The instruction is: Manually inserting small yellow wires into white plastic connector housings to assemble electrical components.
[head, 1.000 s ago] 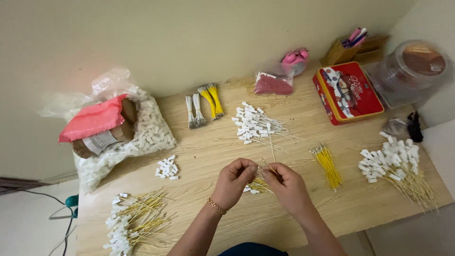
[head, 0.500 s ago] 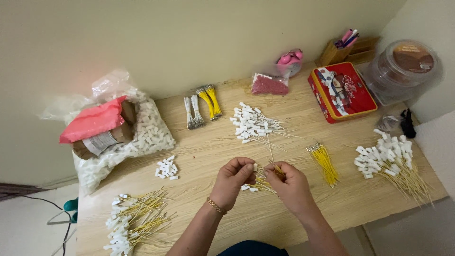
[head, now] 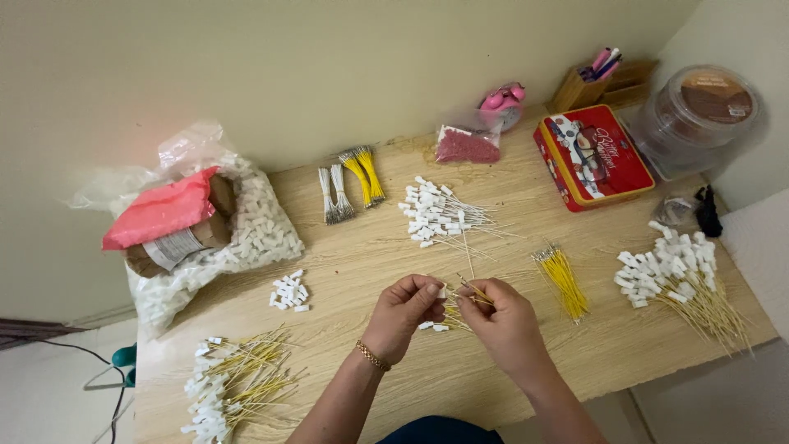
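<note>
Both hands meet over the middle of the wooden table (head: 386,247). My left hand (head: 401,316), with a gold bracelet at the wrist, pinches a small white plastic connector (head: 441,291) between thumb and forefinger. My right hand (head: 503,325) grips a few thin yellow wires (head: 475,292) whose ends point at that connector. A couple of loose white connectors (head: 433,326) lie on the table just under the hands.
A bundle of yellow wires (head: 561,279) lies right of the hands. Piles of wires with white connectors sit at the far right (head: 678,275), the back middle (head: 436,214) and the near left (head: 234,382). A plastic bag of white connectors (head: 246,234), a red tin (head: 593,156) and a clear jar (head: 699,119) line the back.
The hands have stayed together at the same spot, with small finger movements on the wires and connector. The view has shifted slightly.
</note>
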